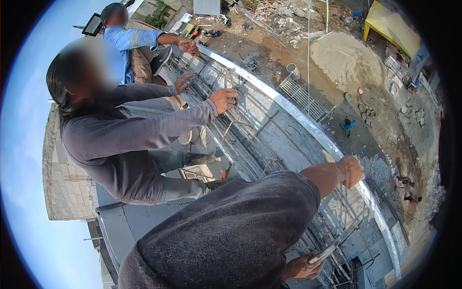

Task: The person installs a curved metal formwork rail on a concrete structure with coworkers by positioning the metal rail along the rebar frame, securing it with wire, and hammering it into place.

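Observation:
In the foreground, my dark sleeve runs up to my left hand (pixel 352 172), which is closed over the long silvery rim (pixel 308 127) of a curved concrete trough. My right hand (pixel 303 267) is low in the view, inside the trough, partly hidden by my sleeve. Its fingers close round a slim tool with a pale handle (pixel 323 254); the tool's kind I cannot make out. Thin steel reinforcing bars (pixel 250 137) lie lengthwise along the trough beside it, with shorter bars across them.
A co-worker in a grey long-sleeved top (pixel 139 130) reaches over the bars. Farther back, another person in a blue shirt (pixel 132 45) rests a hand near the rim. Beyond the rim is a drop to ground with a sand pile (pixel 346 58), a gravel heap (pixel 377 171) and people.

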### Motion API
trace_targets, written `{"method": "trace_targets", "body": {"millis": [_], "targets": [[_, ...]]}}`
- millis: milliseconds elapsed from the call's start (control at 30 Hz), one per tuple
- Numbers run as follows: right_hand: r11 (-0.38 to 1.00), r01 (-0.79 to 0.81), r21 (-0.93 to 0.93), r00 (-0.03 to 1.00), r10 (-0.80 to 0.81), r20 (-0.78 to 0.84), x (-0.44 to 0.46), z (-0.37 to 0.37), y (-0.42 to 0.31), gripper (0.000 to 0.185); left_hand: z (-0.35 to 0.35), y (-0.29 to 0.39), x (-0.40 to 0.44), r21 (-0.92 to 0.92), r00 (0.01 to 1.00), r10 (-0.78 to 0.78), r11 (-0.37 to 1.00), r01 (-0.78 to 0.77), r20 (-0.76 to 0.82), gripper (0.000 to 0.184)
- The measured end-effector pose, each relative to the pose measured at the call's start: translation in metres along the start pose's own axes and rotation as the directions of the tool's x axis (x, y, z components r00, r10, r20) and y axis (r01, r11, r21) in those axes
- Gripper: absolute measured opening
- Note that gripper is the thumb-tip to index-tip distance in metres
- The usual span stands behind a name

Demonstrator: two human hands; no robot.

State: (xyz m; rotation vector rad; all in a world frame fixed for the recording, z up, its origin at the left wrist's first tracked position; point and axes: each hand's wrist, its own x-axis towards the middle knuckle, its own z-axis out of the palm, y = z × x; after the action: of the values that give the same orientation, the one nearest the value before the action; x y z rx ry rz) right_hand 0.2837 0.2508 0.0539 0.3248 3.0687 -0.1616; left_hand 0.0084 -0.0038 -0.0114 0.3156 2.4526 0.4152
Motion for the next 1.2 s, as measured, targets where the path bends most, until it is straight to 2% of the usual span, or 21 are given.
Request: {"method": "trace_targets", "body": {"millis": [67,267,367,500,667,767,867,1033,1200], "targets": [[0.998,0.064,-0.014,0.996,-0.064,-0.067,0.000,0.007,0.008,0.037,0.001,0.000,0.001,0.000,1.000,-0.002,1.000,0.002,0.002,0.038],[1.000,-0.018,0.009,1.000,0.018,0.004,-0.004,0.023,0.023,0.041,0.001,0.000,0.000,0.004,1.000,-0.003,1.000,0.003,-0.007,0.037],[0.986,-0.071,0.149,0.997,0.072,-0.005,-0.006,0.011,0.008,0.046,0.002,0.000,0.001,0.000,1.000,-0.002,1.000,0.002,-0.017,0.036],[0.998,0.063,0.024,0.993,-0.060,-0.104,-0.003,0.008,0.008,0.049,-0.001,0.000,-0.002,0.010,1.000,0.002,1.000,-0.002,-0.012,0.036],[0.995,0.080,0.063,0.994,-0.075,-0.075,-0.001,0.004,0.006,0.047,-0.001,0.001,-0.002,0.020,1.000,-0.003,1.000,0.003,-0.012,0.036],[0.998,0.033,0.058,0.999,-0.032,-0.028,-0.001,0.013,0.018,0.038,-0.001,0.000,-0.001,0.026,1.000,0.005,1.000,-0.005,-0.007,0.035],[0.992,-0.007,0.129,0.999,0.011,-0.033,-0.004,0.022,0.023,0.039,-0.005,0.001,-0.003,0.025,1.000,0.012,1.000,-0.012,0.015,0.035],[0.998,-0.029,0.054,1.000,0.028,0.009,-0.008,0.016,0.018,0.043,-0.004,0.000,-0.004,0.014,1.000,0.018,1.000,-0.018,-0.004,0.036],[0.995,-0.041,0.087,0.999,0.041,-0.001,-0.005,0.014,0.013,0.042,0.001,-0.001,-0.001,0.017,1.000,0.010,1.000,-0.010,-0.023,0.036]]}}
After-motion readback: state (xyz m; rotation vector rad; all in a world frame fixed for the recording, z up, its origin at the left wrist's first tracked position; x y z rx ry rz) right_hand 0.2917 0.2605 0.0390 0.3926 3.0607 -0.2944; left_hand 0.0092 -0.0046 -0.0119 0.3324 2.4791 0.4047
